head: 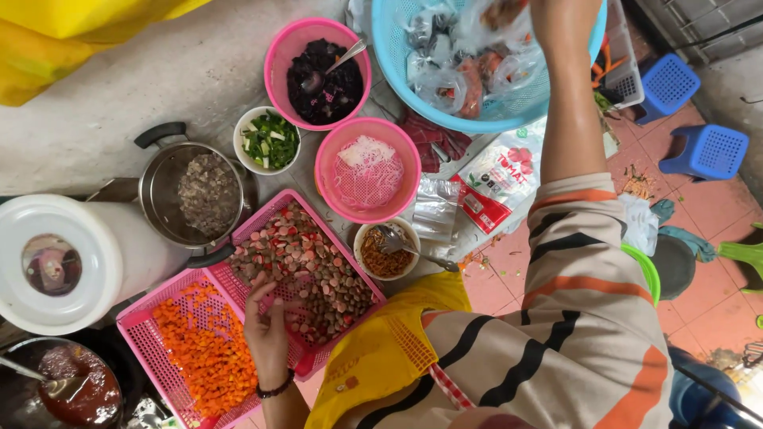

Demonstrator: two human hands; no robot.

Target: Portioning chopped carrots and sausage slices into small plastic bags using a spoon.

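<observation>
Head view: the left hand rests with loosely spread fingers on sliced sausage pieces in one of two pink trays; the other tray holds diced carrot. The right hand reaches into the single blue basket of plastic bags, its fingers hidden. Two pink bowls stand between.

We see the scene in soft, even daylight — bright enough that every colour reads clearly, with no hard shadows. Faint shade gathers under the pink bowls and beside the pot. A dull sheen sits on the white lid at the counter's left edge, and the plastic bags in the blue basket glint. The middle is sharp; the striped sleeve near the bottom edge looks softer, and the corners bend a little — wide-lens stretch.
</observation>
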